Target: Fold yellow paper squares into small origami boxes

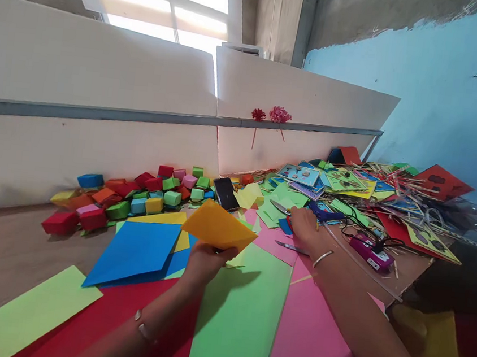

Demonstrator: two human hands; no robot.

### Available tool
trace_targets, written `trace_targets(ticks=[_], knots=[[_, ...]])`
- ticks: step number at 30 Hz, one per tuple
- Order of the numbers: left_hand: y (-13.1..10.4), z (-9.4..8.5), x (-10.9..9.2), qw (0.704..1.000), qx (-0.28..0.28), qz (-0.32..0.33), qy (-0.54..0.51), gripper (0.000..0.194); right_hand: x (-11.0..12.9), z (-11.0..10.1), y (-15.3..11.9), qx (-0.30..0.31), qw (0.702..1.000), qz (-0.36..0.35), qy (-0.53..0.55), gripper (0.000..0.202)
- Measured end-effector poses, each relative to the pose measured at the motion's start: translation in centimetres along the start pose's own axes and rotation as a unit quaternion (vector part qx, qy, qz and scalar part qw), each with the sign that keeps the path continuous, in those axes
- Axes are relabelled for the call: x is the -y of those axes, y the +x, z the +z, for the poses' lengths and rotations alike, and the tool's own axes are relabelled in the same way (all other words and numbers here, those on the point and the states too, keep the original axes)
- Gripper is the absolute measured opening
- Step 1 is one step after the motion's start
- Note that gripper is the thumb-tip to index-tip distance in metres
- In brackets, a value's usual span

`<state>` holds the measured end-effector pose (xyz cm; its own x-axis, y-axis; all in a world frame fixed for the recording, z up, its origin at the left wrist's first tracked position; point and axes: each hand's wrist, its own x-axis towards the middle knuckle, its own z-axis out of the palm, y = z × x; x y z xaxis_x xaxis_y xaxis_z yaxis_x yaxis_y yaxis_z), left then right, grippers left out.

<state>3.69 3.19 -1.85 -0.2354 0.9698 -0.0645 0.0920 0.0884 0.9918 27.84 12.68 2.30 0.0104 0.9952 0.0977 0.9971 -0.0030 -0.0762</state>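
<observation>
My left hand [208,260] is closed on a folded orange-yellow paper [220,225], pinched at its lower edge and raised above the sheets. My right hand [305,226] is closed at a pair of scissors [280,207], whose metal blade points left from the fingers; the handles are mostly hidden. A second metal blade [291,246] lies on pink paper below the right wrist. Beside the right hand is a blue tool [325,212], possibly a glue gun. Under my hands lie a green sheet [241,315], a pink sheet [312,328] and a folded blue paper [137,250].
Several coloured paper boxes [154,205] are heaped at the left, near a black phone [225,194]. Cards, sticks and papers [344,181] pile up at the right. A purple power strip [371,252] with black cords sits near the right edge. White panels [96,158] stand behind.
</observation>
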Motion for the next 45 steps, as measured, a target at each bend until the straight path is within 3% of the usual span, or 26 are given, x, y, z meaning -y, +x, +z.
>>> trace_targets(ticks=[4,6,7,9,14,19,24,33,37,41,43,45], knots=[[0.4,0.1,0.6,0.999,0.015,0.004,0.035,0.013,2.5,-0.2,-2.4,-0.001,0.98,-0.146,0.133,0.033],[0.4,0.2,0.6,0.999,0.025,0.005,0.028,0.013,3.9,0.3,-3.7,0.061,0.884,-0.278,0.37,0.042],[0.4,0.2,0.5,0.999,0.028,0.008,0.018,0.015,4.5,0.6,-4.2,0.089,0.854,-0.28,0.43,0.034],[0.4,0.0,0.0,0.999,0.025,0.02,-0.014,0.022,5.3,1.4,-4.9,0.128,0.828,-0.238,0.49,0.007],[1.1,-1.6,-1.6,0.993,-0.013,0.057,-0.105,0.046,5.1,2.2,-4.9,0.192,0.809,-0.199,0.518,0.012],[1.8,-2.4,-2.5,0.989,-0.004,0.061,-0.132,0.056,4.2,1.5,-4.4,0.24,0.786,-0.181,0.54,0.017],[2.0,-2.5,-3.0,0.994,0.036,0.051,-0.086,0.044,3.3,1.0,-4.0,0.252,0.78,-0.174,0.545,0.02],[2.8,-5.2,-4.4,0.994,0.056,0.076,0.06,0.028,2.2,0.3,-3.3,0.247,0.786,-0.199,0.531,0.018],[2.6,-5.2,-4.8,0.984,0.11,0.092,0.106,0.025,2.0,-0.2,-3.5,0.252,0.796,-0.213,0.507,0.013],[2.2,-4.7,-4.5,0.974,0.188,0.063,0.108,0.031,2.0,-0.4,-3.7,0.265,0.801,-0.226,0.487,0.011],[2.1,-4.5,-4.0,0.978,0.181,0.047,0.095,0.033,2.1,-0.3,-3.7,0.261,0.789,-0.222,0.51,0.016],[2.2,-4.2,-3.5,0.987,0.131,0.05,0.072,0.034,2.4,0.0,-3.4,0.217,0.744,-0.176,0.607,0.029]])
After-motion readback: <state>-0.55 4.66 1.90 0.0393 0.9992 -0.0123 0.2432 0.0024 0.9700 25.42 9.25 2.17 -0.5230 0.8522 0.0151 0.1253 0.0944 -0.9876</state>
